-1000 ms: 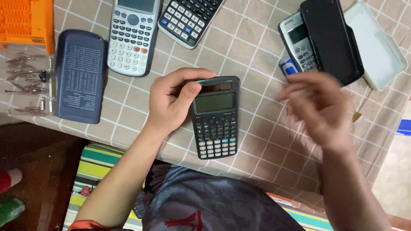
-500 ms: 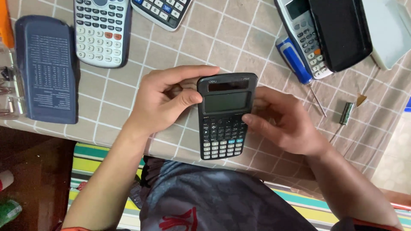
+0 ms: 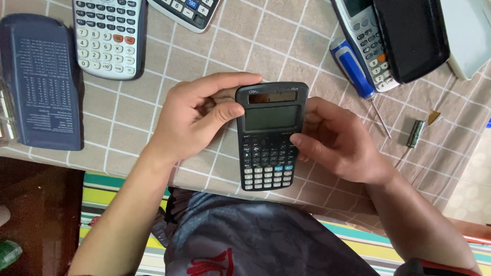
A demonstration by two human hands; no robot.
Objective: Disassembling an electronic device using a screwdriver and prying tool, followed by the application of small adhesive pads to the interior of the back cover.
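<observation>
Your left hand [image 3: 192,120] and right hand [image 3: 337,140] each have their grip pinching the black calculator [image 3: 270,135] by its sides above the checked counter [image 3: 204,56].

Your calculator [image 3: 270,135] sits mid-bench [image 3: 169,61] between your left hand [image 3: 194,120] and right hand [image 3: 340,140]. Behind it to the left lies another calculator [image 3: 107,36] — a slide cover [image 3: 41,82] further left. To the right lie a screwdriver [image 3: 358,71] and a small cylinder [image 3: 416,134].
</observation>
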